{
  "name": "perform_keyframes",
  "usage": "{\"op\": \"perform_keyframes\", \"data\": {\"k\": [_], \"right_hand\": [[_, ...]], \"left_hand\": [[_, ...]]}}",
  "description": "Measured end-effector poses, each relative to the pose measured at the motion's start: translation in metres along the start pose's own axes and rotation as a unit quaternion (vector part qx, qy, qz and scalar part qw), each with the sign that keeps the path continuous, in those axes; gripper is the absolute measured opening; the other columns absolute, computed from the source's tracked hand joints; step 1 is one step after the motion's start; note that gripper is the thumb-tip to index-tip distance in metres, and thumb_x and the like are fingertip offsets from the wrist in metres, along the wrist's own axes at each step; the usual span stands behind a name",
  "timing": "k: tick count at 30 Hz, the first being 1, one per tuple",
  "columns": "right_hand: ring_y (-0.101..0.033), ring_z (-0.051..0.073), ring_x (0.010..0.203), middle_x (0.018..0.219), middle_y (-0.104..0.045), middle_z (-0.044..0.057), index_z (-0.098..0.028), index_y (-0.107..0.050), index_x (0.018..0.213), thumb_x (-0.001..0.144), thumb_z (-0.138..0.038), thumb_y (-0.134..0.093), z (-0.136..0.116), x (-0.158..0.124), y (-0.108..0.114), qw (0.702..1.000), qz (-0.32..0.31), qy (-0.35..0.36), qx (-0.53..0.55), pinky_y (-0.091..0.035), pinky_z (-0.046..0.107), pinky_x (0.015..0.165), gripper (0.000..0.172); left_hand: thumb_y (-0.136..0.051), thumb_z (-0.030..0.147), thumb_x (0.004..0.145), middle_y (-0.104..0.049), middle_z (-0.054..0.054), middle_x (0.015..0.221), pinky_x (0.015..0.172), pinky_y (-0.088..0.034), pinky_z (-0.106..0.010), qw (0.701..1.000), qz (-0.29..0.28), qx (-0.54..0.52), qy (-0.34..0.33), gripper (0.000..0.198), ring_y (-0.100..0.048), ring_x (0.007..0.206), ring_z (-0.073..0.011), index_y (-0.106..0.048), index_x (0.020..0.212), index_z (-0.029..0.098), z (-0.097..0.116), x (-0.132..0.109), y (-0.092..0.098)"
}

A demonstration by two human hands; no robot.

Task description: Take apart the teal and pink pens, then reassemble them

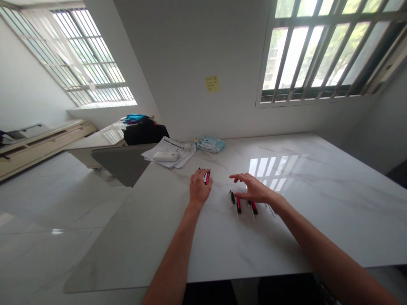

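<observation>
On the white marbled table (222, 250), my left hand (199, 186) is closed round a small red and black item (207, 177), partly hidden by the fingers. To its right, my right hand (251, 187) hovers with thumb and fingers apart and nothing between them. Just below that hand lie a red and black item (238, 205) with a thin pale rod beside it, and a second red and black item (254, 207) of the same kind. Thin pale rods (271, 210) lie further right, partly behind my right wrist.
Papers (184, 159) with a white device (165, 156) on them lie at the table's back left. A blue and white packet (210, 144) is by the wall. A grey chair back (122, 163) and dark cloth (146, 132) stand beyond the left edge.
</observation>
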State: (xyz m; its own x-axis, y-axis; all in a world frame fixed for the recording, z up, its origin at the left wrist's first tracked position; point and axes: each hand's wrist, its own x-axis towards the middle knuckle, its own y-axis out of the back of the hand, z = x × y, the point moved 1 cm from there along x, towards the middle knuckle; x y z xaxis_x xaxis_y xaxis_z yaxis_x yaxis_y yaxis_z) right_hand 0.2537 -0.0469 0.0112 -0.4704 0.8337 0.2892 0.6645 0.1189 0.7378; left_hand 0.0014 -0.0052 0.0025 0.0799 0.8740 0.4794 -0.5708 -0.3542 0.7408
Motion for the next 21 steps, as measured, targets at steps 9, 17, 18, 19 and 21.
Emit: {"op": "perform_keyframes", "data": {"k": [9,17,18,19,21], "right_hand": [[-0.058,0.029,0.111,0.115,-0.072,0.007,-0.029,-0.052,0.149,0.072,-0.029,-0.088,-0.005,-0.003,-0.016,0.999,-0.039,0.007,-0.012,-0.049,0.043,0.099,0.085],[-0.060,0.028,0.104,0.107,-0.075,0.006,-0.028,-0.057,0.144,0.075,-0.028,-0.086,-0.003,-0.002,-0.013,0.999,-0.015,0.008,-0.040,-0.050,0.042,0.094,0.075],[-0.061,0.028,0.104,0.108,-0.074,0.006,-0.028,-0.057,0.143,0.076,-0.028,-0.085,-0.005,-0.001,-0.011,0.999,0.003,0.010,-0.041,-0.050,0.042,0.093,0.073],[-0.061,0.028,0.104,0.109,-0.074,0.006,-0.027,-0.057,0.144,0.077,-0.028,-0.084,-0.007,-0.001,-0.009,0.999,0.027,0.012,-0.041,-0.050,0.042,0.094,0.072],[-0.060,0.028,0.106,0.113,-0.072,0.007,-0.028,-0.054,0.145,0.079,-0.027,-0.082,-0.011,0.000,-0.008,0.996,0.078,0.023,-0.039,-0.049,0.043,0.096,0.072]], "left_hand": [[-0.060,0.021,0.091,-0.070,-0.006,0.126,0.115,-0.041,-0.041,0.997,-0.030,-0.049,-0.041,0.030,-0.060,0.125,-0.0253,-0.071,0.119,0.024,0.022,-0.010,-0.006],[-0.060,0.026,0.093,-0.073,-0.006,0.121,0.109,-0.045,-0.041,0.995,-0.040,-0.093,-0.025,0.025,-0.063,0.118,-0.0252,-0.073,0.114,0.024,0.030,-0.010,-0.001],[-0.061,0.030,0.093,-0.074,-0.006,0.119,0.104,-0.048,-0.040,0.993,-0.048,-0.112,-0.012,0.025,-0.065,0.115,-0.0251,-0.073,0.115,0.025,0.031,-0.010,-0.001],[-0.062,0.035,0.094,-0.075,-0.006,0.117,0.097,-0.051,-0.038,0.988,-0.063,-0.138,0.003,0.027,-0.067,0.111,-0.0247,-0.072,0.116,0.025,0.032,-0.011,-0.002],[-0.066,0.043,0.092,-0.076,-0.007,0.108,0.082,-0.054,-0.034,0.972,-0.108,-0.206,0.029,0.034,-0.070,0.101,-0.0232,-0.070,0.119,0.024,0.034,-0.012,-0.005]]}}
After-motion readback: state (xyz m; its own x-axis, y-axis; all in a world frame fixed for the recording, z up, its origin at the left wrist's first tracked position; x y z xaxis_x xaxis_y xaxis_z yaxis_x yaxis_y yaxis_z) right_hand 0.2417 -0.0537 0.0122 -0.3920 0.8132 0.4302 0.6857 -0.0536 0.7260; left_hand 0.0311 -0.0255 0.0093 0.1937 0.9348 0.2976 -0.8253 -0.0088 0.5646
